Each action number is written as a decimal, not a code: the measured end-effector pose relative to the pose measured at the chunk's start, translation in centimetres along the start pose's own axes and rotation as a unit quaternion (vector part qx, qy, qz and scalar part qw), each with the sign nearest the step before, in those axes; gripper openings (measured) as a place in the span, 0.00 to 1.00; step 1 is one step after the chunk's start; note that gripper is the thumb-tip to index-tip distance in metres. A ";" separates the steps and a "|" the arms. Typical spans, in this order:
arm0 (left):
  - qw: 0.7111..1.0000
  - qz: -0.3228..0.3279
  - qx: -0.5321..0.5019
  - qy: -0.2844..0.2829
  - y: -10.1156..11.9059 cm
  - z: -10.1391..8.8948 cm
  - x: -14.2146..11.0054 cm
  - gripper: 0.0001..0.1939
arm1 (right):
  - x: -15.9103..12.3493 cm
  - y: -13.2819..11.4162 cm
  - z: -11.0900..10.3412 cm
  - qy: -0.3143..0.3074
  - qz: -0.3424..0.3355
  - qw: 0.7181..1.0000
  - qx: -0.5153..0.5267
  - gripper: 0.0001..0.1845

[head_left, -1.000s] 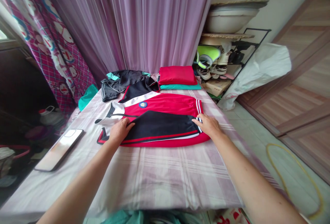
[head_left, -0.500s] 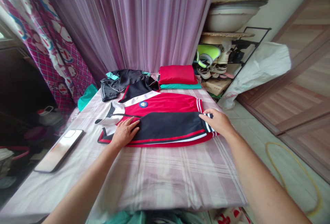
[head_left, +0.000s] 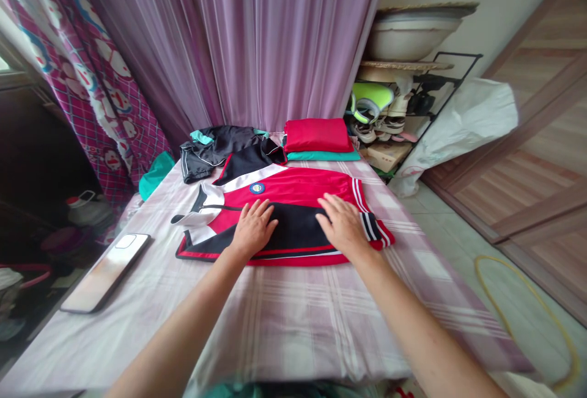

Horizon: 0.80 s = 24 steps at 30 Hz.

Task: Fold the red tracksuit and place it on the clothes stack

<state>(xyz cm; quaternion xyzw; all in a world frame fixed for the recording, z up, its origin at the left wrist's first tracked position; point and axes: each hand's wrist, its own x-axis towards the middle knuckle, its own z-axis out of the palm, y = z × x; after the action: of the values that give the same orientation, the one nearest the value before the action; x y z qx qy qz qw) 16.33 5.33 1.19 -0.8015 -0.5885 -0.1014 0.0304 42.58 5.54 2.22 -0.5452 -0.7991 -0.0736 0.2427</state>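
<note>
A red, black and white sports jacket (head_left: pixel 298 193) lies flat on a table covered with a pale checked cloth (head_left: pixel 293 318). A black sleeve with red and white stripes is folded across its front. My left hand (head_left: pixel 253 230) rests flat and open on the black sleeve, left of centre. My right hand (head_left: pixel 342 227) lies flat and open on the same sleeve, right of centre, close to the striped cuff (head_left: pixel 376 230). Both palms press on the fabric with fingers spread.
A phone (head_left: pixel 106 271) lies on the table's left side. At the back sit a crumpled black garment (head_left: pixel 215 144) and a folded red and teal stack (head_left: pixel 317 139). Purple curtains hang behind. A shoe rack (head_left: pixel 389 117) and a white bag (head_left: pixel 458 126) stand at right.
Both hands have moved inward along the black sleeve, from its two ends toward the middle. The right hand let go of the cuff, which now lies out at the right.
</note>
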 end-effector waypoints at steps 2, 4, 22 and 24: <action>0.999 0.000 -0.021 -0.030 1.2 1.1 1.1 0.29 | 0.4 -3.1 1.7 -0.073 -0.024 0.997 0.013 0.26; 0.998 -0.015 -0.035 -0.052 1.5 2.2 1.7 0.30 | 0.3 -4.6 3.4 -0.153 -0.021 0.988 0.017 0.28; 0.999 0.001 -0.025 -0.039 -1.1 2.3 -0.2 0.28 | -4.4 7.5 2.3 -0.062 0.011 0.990 -0.128 0.24; 0.999 -0.005 -0.023 -0.034 -2.9 2.1 -1.5 0.27 | -4.5 7.7 2.5 -0.057 0.007 0.990 -0.127 0.24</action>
<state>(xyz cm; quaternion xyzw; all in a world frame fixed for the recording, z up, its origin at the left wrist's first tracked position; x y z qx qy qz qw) 13.42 5.21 -1.33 -0.8021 -0.5906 -0.0877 -0.0085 50.09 5.79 -3.14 -0.5801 -0.7922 -0.1413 0.1261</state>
